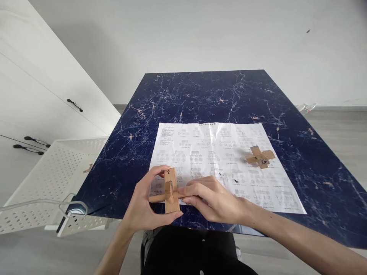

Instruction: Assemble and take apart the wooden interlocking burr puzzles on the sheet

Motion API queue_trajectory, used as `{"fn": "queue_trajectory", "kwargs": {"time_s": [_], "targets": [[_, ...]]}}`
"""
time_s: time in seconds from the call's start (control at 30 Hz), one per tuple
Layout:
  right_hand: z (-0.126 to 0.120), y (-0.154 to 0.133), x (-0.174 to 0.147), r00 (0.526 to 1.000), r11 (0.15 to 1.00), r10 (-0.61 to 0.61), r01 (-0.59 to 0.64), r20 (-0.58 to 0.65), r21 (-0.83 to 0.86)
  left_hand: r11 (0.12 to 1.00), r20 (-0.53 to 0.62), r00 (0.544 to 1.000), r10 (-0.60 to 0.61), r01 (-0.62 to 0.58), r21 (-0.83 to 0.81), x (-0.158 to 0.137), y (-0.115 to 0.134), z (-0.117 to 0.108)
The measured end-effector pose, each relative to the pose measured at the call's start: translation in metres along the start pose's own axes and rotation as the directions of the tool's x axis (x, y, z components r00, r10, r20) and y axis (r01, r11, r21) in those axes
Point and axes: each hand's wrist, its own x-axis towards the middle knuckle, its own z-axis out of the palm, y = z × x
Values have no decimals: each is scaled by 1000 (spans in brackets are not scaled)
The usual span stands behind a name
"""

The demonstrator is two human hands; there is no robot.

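A flat wooden puzzle piece (172, 207), marked "2" at its far end, is gripped between the fingers and thumb of my left hand (140, 200). Through its slotted middle runs a second wooden piece (156, 198), rod-like and lying crosswise, its left end sticking out toward my left palm. Thumb and fingertips of my right hand (213, 196) pinch this crosswise piece at its right end. Both hands hover over the near left part of a printed paper sheet (200, 152). Farther right on the sheet rests an assembled wooden cross puzzle (260, 157) with a dark letter on it.
Under the sheet is a dark blue marble-patterned table (195, 97). A white perforated cart (51, 175) stands along its left side, with a small wooden piece (88, 168) in it. White cabinets (43, 76) with black handles rise behind the cart.
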Motion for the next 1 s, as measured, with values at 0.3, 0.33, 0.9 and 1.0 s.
{"fn": "queue_trajectory", "kwargs": {"time_s": [0.3, 0.33, 0.9, 1.0], "targets": [[0, 2, -2, 996, 984, -84, 80, -20, -160, 1000, 2, 1000, 4, -4, 5, 1, 2, 1], [1, 3, -2, 996, 981, -83, 75, -38, -178, 1000, 11, 1000, -9, 9, 2, 1, 3, 1], [-5, -2, 1, 903, 819, 428, -405, 37, 407, 985, 54, 995, -79, 86, -149, 2, 1, 3], [-8, -2, 6, 860, 665, 491, -471, 136, 579, 987, 46, 996, -76, 81, -137, 2, 3, 4]]}}
